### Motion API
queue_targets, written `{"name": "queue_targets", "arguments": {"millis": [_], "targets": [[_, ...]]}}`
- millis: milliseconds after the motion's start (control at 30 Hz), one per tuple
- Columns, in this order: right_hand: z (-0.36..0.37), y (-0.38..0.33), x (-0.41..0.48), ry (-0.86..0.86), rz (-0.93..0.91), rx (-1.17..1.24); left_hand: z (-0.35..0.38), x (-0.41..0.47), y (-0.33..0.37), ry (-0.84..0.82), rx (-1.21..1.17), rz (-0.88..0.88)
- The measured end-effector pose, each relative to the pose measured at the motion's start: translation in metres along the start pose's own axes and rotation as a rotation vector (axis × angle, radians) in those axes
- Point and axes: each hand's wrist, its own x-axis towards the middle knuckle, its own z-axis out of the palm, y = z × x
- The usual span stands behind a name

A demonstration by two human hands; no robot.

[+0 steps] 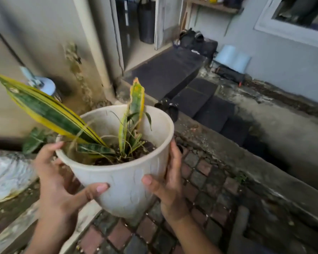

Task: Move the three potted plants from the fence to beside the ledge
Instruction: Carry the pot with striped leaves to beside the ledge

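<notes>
Pot (121, 182) carried, clasped between left hand (57, 182) and right hand (171, 182).
Next, probably: lower it upright beside ledge (246, 162).

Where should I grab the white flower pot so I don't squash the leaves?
Grip the white pot by its smooth side wall, one palm from each side, like the left hand and right hand do. The leaves lean out over the rim, so stay below it.

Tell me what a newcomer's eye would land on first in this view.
A white pot fills the centre, held off the ground with the left hand and right hand on its sides. Its long yellow-edged leaf juts out to the upper left. Below lies brick paving, with a concrete ledge along its right.
</notes>
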Motion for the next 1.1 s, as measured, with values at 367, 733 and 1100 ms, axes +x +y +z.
{"name": "queue_targets", "arguments": {"millis": [367, 733, 1100], "targets": [[-0.122, 0.241, -0.005, 0.045, 0.006, -0.072, 0.019, -0.036, -0.250, -0.096, 0.014, -0.067], [-0.203, 0.370, 0.054, 0.019, -0.085, -0.035, 0.057, -0.011, -0.390, -0.120, -0.013, 0.006], [-0.226, 0.405, 0.118, 0.024, 0.010, 0.065, 0.060, 0.002, -0.461, -0.053, 0.113, 0.075]]}}
